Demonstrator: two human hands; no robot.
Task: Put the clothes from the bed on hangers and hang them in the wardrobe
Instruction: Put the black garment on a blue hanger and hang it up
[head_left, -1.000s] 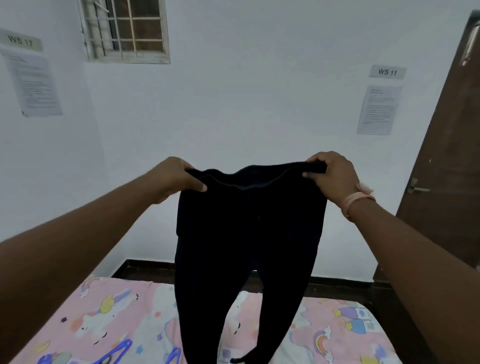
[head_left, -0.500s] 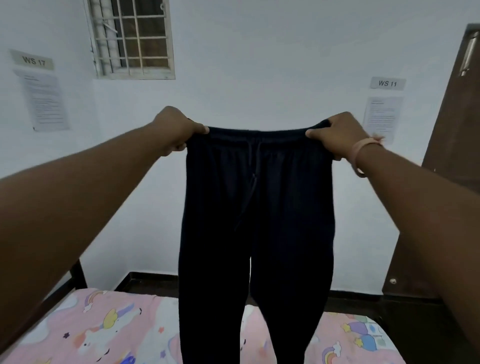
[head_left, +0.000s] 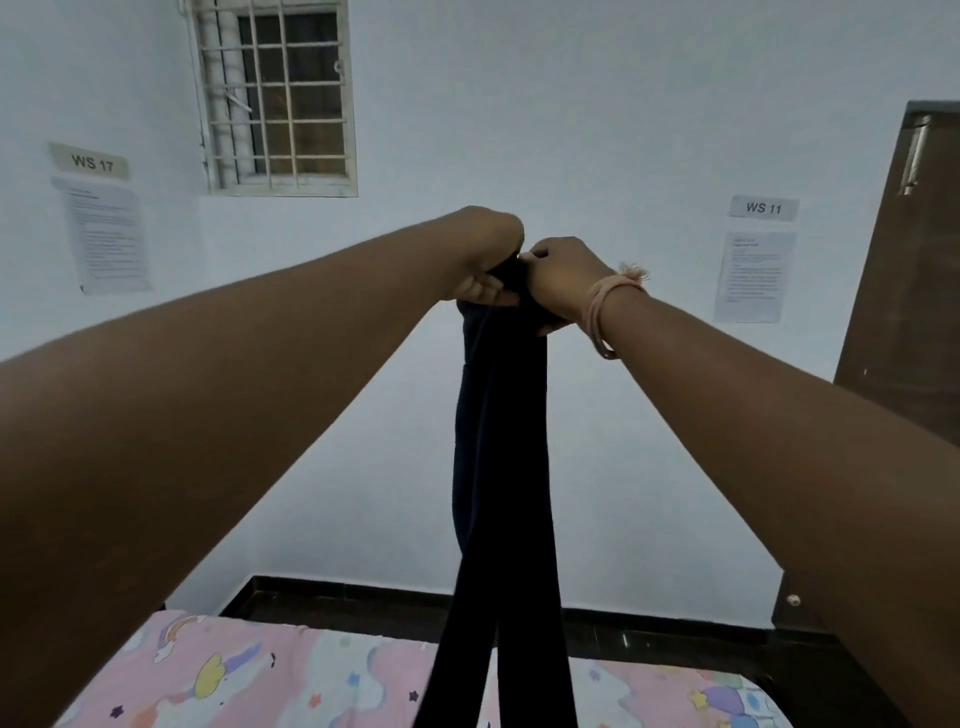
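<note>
On my far left I am seeing a wall label reading WS 17 (head_left: 89, 161) hanging above a printed notice (head_left: 106, 235), and further along a barred window (head_left: 278, 98) is sitting high in the white wall. Below, the bed (head_left: 249, 675) with its pink cartoon sheet is lying across the bottom of my view.

Moving inward, the left hand (head_left: 485, 260) is reaching out at arm's length, its fingers curling tight round the top of the black trousers (head_left: 501, 467). The right hand (head_left: 558, 280) is pressing right up against it, touching it, and is likewise gripping the bunched waistband, so both hands are clamping the same gathered cloth together. A pink band (head_left: 605, 306) is sitting on the right wrist.

The trousers are hanging straight down from the two hands, folded lengthwise into a narrow strip, with the two legs parting near the bottom and dangling in front of the bed. I cannot tell whether the cuffs are touching the sheet.

Further right, a WS 11 label (head_left: 763, 208) is sitting above another notice (head_left: 754, 275), and a brown wooden door (head_left: 904, 312) is standing at the edge.
</note>
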